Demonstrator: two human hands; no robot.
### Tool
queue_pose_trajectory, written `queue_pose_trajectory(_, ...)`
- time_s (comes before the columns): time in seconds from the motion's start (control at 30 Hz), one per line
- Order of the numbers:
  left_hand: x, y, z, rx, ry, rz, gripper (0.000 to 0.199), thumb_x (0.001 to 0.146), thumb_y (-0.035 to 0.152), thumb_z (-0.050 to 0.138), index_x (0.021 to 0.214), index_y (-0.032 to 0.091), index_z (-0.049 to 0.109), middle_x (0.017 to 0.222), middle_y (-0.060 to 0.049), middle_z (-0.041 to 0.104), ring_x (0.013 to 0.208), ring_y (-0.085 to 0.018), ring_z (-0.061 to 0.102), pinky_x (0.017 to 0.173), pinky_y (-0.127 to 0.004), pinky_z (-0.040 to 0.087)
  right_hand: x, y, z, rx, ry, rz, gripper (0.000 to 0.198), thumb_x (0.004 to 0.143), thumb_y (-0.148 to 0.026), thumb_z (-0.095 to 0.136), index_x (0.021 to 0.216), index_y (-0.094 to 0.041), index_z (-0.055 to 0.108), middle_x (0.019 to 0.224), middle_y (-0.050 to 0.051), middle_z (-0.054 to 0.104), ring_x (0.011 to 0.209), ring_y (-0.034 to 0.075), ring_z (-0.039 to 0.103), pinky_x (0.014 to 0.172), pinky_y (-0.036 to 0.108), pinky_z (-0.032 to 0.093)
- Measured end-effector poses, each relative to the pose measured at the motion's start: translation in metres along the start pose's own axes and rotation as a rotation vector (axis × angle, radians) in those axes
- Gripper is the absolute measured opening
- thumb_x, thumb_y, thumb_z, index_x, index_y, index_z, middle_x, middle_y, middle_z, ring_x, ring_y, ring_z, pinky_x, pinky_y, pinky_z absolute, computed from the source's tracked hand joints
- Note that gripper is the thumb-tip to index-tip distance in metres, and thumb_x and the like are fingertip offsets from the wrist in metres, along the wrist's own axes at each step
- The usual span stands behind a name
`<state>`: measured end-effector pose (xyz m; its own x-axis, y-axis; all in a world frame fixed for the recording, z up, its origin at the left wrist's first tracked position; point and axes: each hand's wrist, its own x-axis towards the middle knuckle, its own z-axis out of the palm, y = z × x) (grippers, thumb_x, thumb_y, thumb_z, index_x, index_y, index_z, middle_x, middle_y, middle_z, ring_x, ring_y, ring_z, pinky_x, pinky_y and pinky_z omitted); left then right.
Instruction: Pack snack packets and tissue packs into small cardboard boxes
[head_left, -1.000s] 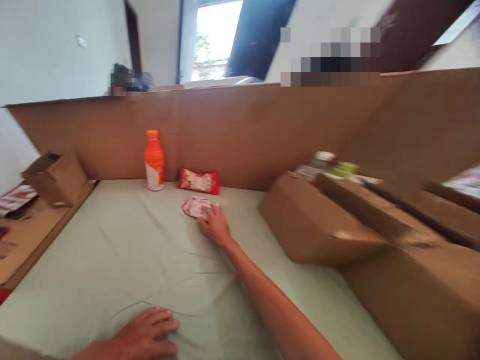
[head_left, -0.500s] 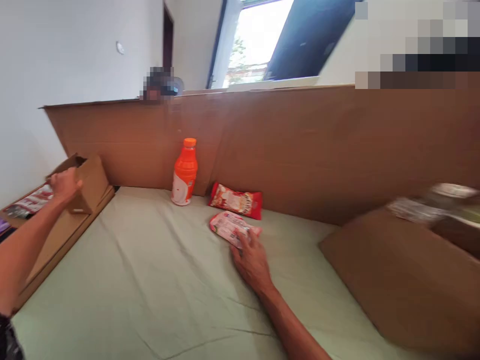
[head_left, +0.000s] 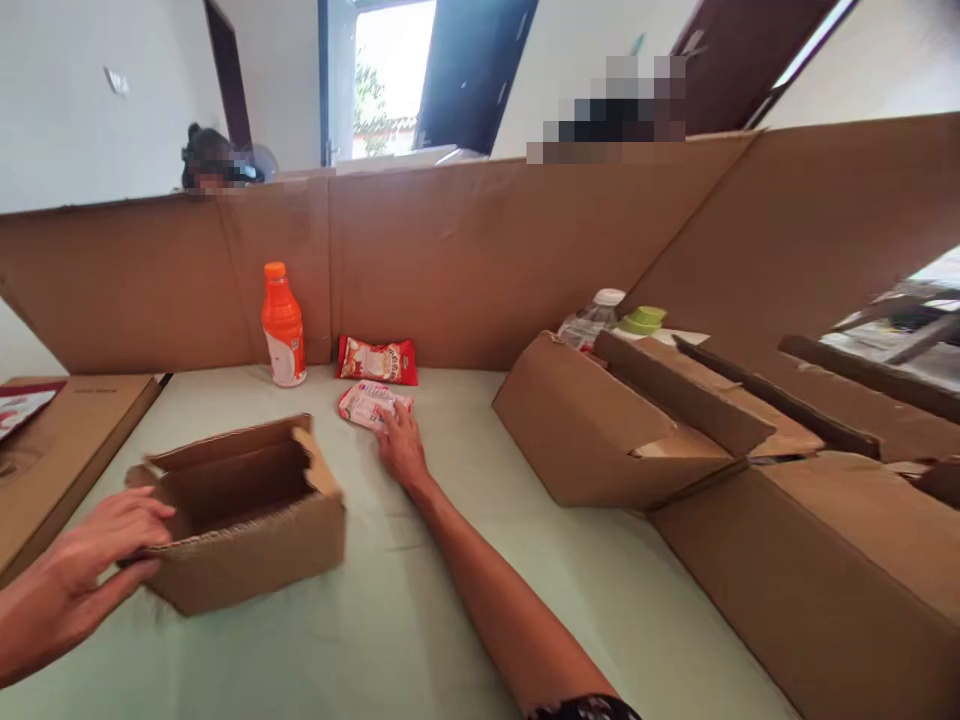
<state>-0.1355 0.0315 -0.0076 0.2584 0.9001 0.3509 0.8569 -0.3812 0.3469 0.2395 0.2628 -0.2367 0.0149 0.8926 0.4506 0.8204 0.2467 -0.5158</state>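
Note:
My left hand (head_left: 97, 570) grips the left edge of a small open cardboard box (head_left: 255, 550), thumb outside and fingers over the rim. The inside of this box looks dark and bare where it shows. Farther off, my right hand (head_left: 403, 445) has its fingers closed on the right end of a pink-and-white snack packet (head_left: 364, 405) lying on the table; the fingertips hide part of it. Just behind lies a red snack packet (head_left: 377, 362). To its left an orange bottle (head_left: 283, 330) with an orange cap stands upright.
A tall cardboard wall (head_left: 465, 260) borders the back of the green-covered table (head_left: 360, 640). Open cardboard boxes (head_left: 600, 430) stand at right, a clear white-capped container (head_left: 596, 318) behind them. A flat carton (head_left: 90, 440) lies left. Two people are beyond the wall.
My left hand has brought the small box from the flat carton at left onto the table, nearer me. My right hand stays at the pink-and-white packet. The view has turned right.

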Motion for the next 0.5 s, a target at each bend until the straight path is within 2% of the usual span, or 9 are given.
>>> queue_pose_trajectory(0.03, 0.001, 0.022, 0.003, 0.008, -0.17, 0.084, 0.022, 0.086, 0.045, 0.057, 0.079, 0.038, 0.077, 0.09, 0.001, 0.078, 0.104, -0.026, 0.072, 0.106, -0.043, 0.055, -0.001, 0.0, -0.001, 0.005, -0.017, 0.009, 0.049, 0.091, -0.011, 0.049, 0.139, -0.011, 0.058, 0.152, 0.021, 0.044, 0.141, 0.032, 0.04, 0.118, 0.05, 0.036)
queue_pose_trajectory(0.1, 0.006, 0.05, 0.006, 0.033, -0.339, 0.203, 0.029, 0.093, 0.032, 0.049, 0.083, 0.035, 0.075, 0.088, 0.0, 0.076, 0.11, -0.024, 0.07, 0.117, -0.046, 0.045, -0.003, 0.002, -0.001, 0.016, -0.044, 0.028, 0.05, 0.092, -0.011, 0.048, 0.142, -0.011, 0.056, 0.155, 0.021, 0.041, 0.143, 0.032, 0.037, 0.118, 0.051, 0.033)
queue_pose_trajectory(0.17, 0.008, 0.062, 0.009, 0.079, -0.344, 0.272, 0.029, 0.095, 0.024, 0.047, 0.086, 0.032, 0.073, 0.092, -0.001, 0.076, 0.116, -0.024, 0.067, 0.12, -0.05, 0.04, -0.004, 0.003, 0.001, 0.025, -0.058, 0.047, 0.051, 0.093, -0.012, 0.046, 0.143, -0.012, 0.055, 0.157, 0.02, 0.038, 0.144, 0.032, 0.035, 0.119, 0.051, 0.031)
queue_pose_trajectory(0.23, 0.002, 0.066, 0.011, 0.128, -0.266, 0.33, 0.026, 0.094, 0.019, 0.049, 0.095, 0.031, 0.073, 0.111, -0.003, 0.074, 0.126, -0.025, 0.061, 0.12, -0.053, 0.038, -0.003, 0.003, 0.003, 0.033, -0.06, 0.065, 0.051, 0.093, -0.013, 0.045, 0.143, -0.013, 0.055, 0.157, 0.019, 0.039, 0.143, 0.032, 0.036, 0.118, 0.049, 0.032)
queue_pose_trajectory(0.3, -0.01, 0.069, 0.014, 0.151, -0.137, 0.334, 0.033, 0.092, 0.016, 0.054, 0.118, 0.031, 0.067, 0.139, -0.006, 0.063, 0.137, -0.028, 0.052, 0.119, -0.055, 0.039, -0.002, 0.001, 0.003, 0.038, -0.051, 0.075, 0.05, 0.092, -0.013, 0.044, 0.141, -0.014, 0.057, 0.155, 0.017, 0.042, 0.14, 0.031, 0.04, 0.117, 0.048, 0.034)
queue_pose_trajectory(0.4, -0.039, 0.065, 0.029, 0.085, 0.093, 0.18, 0.058, 0.092, 0.022, 0.058, 0.148, 0.029, 0.043, 0.159, -0.012, 0.041, 0.146, -0.031, 0.042, 0.117, -0.053, 0.042, 0.001, -0.004, 0.0, 0.042, -0.033, 0.067, 0.051, 0.089, -0.011, 0.045, 0.137, -0.014, 0.061, 0.151, 0.017, 0.048, 0.135, 0.031, 0.046, 0.114, 0.045, 0.037)
queue_pose_trajectory(0.5, -0.072, 0.039, 0.061, -0.013, 0.222, -0.025, 0.066, 0.094, 0.036, 0.054, 0.155, 0.027, 0.03, 0.158, -0.014, 0.042, 0.14, -0.034, 0.049, 0.112, -0.053, 0.048, 0.001, -0.007, -0.004, 0.043, -0.034, 0.032, 0.052, 0.086, -0.009, 0.046, 0.134, -0.016, 0.064, 0.149, 0.016, 0.051, 0.132, 0.03, 0.05, 0.113, 0.042, 0.039)
